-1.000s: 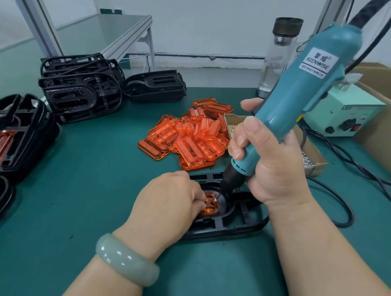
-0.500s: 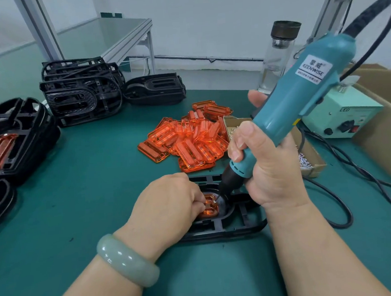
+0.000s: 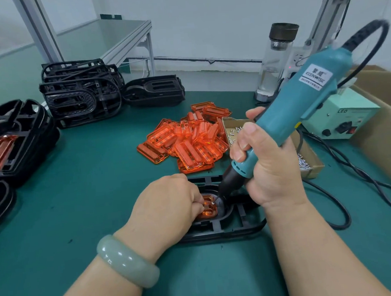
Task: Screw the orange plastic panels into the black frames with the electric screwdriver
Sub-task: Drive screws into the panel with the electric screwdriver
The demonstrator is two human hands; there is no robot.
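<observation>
The frame (image 3: pixel 237 225) lay near the table's (image 3: pixel 78 202) front edge, a panel (image 3: pixel 209 210) seated in it. The right hand (image 3: pixel 267 166) curled its fingers round the screwdriver (image 3: pixel 302 101), with the bit on the panel. The left hand's (image 3: pixel 166 210) fingers curled together on the panel; any pinch was hidden.

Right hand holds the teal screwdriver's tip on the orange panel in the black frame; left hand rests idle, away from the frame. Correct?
Not quite: the head view shows the left hand on the black frame, fingers curled at the orange panel. The right hand does hold the teal screwdriver there.
</observation>
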